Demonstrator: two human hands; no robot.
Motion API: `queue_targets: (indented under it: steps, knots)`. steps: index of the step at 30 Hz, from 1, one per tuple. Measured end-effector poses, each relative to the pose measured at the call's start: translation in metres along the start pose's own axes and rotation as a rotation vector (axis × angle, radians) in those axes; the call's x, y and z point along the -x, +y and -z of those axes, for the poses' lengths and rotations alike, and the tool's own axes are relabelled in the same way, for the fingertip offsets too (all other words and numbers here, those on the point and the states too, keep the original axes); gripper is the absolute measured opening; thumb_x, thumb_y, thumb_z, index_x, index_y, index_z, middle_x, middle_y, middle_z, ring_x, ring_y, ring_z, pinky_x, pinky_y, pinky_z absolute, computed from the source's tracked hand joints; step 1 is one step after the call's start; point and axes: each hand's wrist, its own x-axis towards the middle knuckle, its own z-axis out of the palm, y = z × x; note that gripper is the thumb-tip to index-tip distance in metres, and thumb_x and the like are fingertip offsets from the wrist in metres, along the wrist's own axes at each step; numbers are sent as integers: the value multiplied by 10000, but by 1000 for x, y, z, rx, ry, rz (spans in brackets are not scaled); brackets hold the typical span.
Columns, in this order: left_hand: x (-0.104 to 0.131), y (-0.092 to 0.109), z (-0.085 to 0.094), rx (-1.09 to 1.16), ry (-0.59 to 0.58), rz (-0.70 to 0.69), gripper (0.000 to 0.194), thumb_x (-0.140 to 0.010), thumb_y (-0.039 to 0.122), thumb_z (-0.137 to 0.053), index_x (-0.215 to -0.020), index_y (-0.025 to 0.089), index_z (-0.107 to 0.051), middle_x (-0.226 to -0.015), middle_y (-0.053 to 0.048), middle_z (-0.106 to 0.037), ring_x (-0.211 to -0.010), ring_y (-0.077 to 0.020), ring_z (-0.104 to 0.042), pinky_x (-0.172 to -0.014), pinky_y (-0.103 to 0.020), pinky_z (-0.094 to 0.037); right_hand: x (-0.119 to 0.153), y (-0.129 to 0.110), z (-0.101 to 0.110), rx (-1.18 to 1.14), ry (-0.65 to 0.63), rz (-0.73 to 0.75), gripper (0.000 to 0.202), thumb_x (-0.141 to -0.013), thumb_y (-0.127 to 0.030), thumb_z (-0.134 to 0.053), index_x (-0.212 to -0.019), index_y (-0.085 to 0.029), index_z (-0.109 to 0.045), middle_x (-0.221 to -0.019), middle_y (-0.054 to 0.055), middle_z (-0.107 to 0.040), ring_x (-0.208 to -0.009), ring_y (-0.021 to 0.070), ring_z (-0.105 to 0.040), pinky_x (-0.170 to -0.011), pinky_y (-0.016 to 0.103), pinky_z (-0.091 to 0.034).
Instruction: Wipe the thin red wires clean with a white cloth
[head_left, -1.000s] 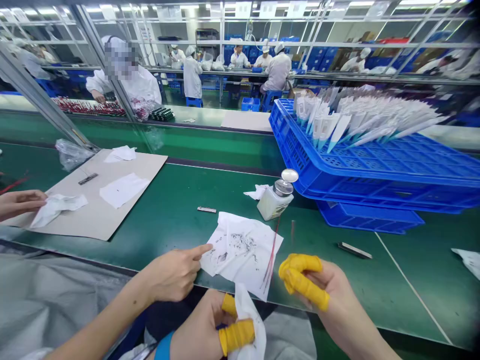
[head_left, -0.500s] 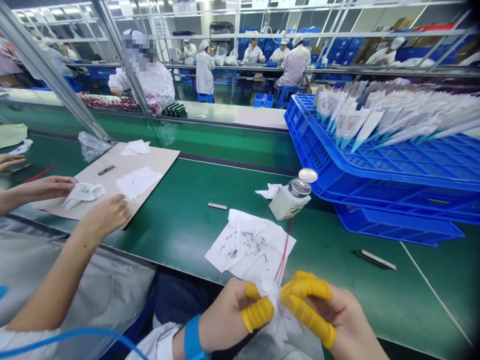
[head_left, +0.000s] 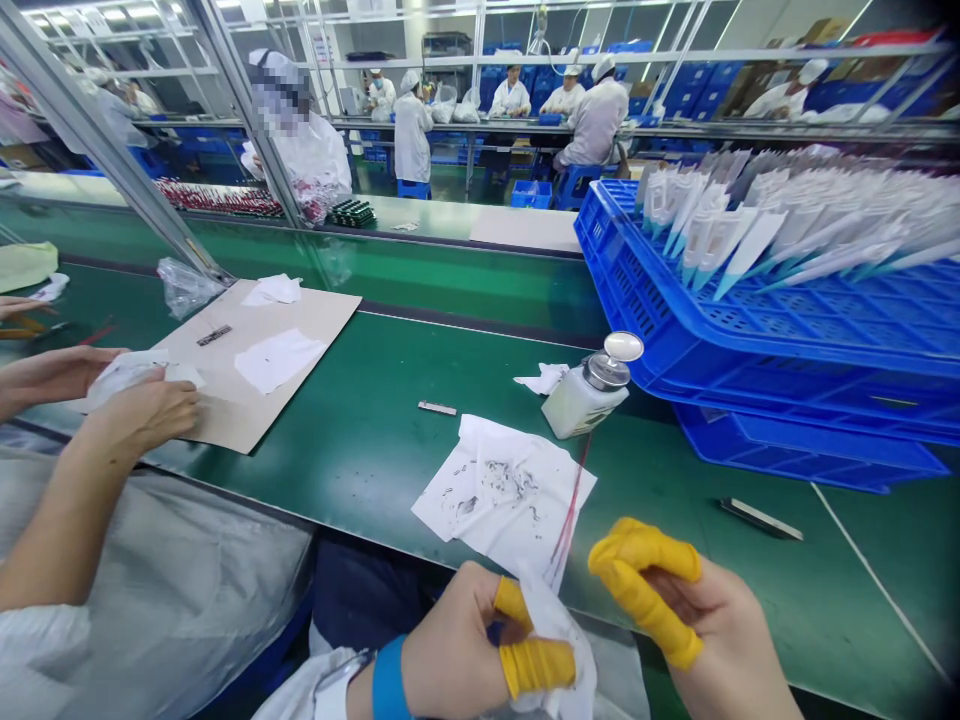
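Note:
My left hand (head_left: 469, 645), with yellow finger cots on thumb and finger, is closed around a crumpled white wipe (head_left: 562, 640) at the table's front edge. To its right, my right hand (head_left: 675, 600), also in yellow finger cots, is pinched at thumb and forefinger; anything between the tips is hidden. A flat white wipe (head_left: 495, 490) marked with dark smudges and specks lies just beyond my hands. Thin red wires (head_left: 570, 515) run along its right side. Behind it stands a white pump bottle (head_left: 585, 400) with a metal top, beside a crumpled wipe (head_left: 544, 378).
Small metal strips lie on the green table, one to the left (head_left: 437, 408) and one to the right (head_left: 761, 520). Blue crates (head_left: 720, 350) with white-and-teal pieces stand at right. At left, a co-worker's hands (head_left: 142, 410) hold a wipe over a cardboard sheet (head_left: 315, 340).
My right hand has moved right and up, away from the wipe, its fingers still pinched. My left hand keeps the wipe. The co-worker's hands have come together on their own wipe.

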Motion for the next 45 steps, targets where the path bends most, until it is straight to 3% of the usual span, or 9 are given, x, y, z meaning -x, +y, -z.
queue_targets:
  steps: [5,10,16,19,24,28,33,40,45]
  knots:
    - [2,-5,2,14,0,-2,546,-599,626,-670,-578,84,-612,-534,-14,-408,-525,-93,-327,-527,-256,-313,-10,-7,6,-12,99,6,110,-630,-353,-779,-680,-271,-726,-630,29,-697,-560,160,-654,-532,182,-551]
    - [5,-14,7,-12,26,7,545,-599,633,-669,-556,92,-611,-525,-23,-448,-525,-100,-378,-527,-248,-322,-17,-21,7,-64,236,-6,219,-510,-428,-832,-617,-269,-726,-541,19,-645,-457,108,-572,-458,152,-507]
    - [7,-24,17,128,39,14,479,-654,567,-674,-627,89,-669,-581,-38,-531,-537,-88,-437,-547,-215,-355,-27,-31,16,-32,266,-8,437,-508,-496,-805,-347,-182,-548,-348,-14,-410,-309,55,-362,-282,144,-354]
    - [2,-14,16,180,61,-30,439,-676,542,-672,-659,104,-696,-588,-34,-544,-551,-94,-473,-567,-214,-380,-26,-29,13,-22,239,11,347,-521,-499,-799,-433,-211,-628,-387,2,-495,-330,83,-429,-314,167,-408]
    - [-15,0,2,226,8,-103,469,-663,562,-672,-590,100,-633,-595,-25,-517,-624,-111,-484,-627,-226,-404,-13,-13,1,90,81,14,148,-601,-389,-789,-654,-269,-721,-617,25,-681,-549,164,-630,-515,195,-536]
    - [-24,0,-5,278,29,-6,544,-569,626,-700,-571,98,-570,-582,-1,-478,-587,-84,-452,-582,-205,-378,-5,-9,-9,91,177,-25,182,-628,-421,-767,-632,-253,-699,-634,17,-672,-575,154,-626,-561,191,-536]
    - [-22,5,-5,280,-20,2,517,-547,582,-742,-573,90,-584,-570,-4,-505,-523,-54,-436,-541,-189,-371,-6,-10,-14,38,138,-48,210,-642,-443,-753,-618,-245,-685,-597,7,-651,-544,138,-606,-525,178,-524]
    - [-14,-1,-1,267,-64,-30,447,-619,523,-731,-599,92,-615,-592,-32,-554,-535,-67,-486,-525,-179,-379,-22,-8,5,28,153,37,191,-623,-423,-770,-655,-242,-715,-613,46,-696,-544,175,-657,-528,206,-562]
    - [-10,1,-1,258,-66,-45,446,-641,526,-712,-593,93,-617,-561,-15,-527,-509,-48,-443,-506,-167,-342,-26,-9,10,-24,223,39,161,-598,-413,-788,-671,-279,-735,-614,37,-702,-545,157,-656,-519,177,-547]
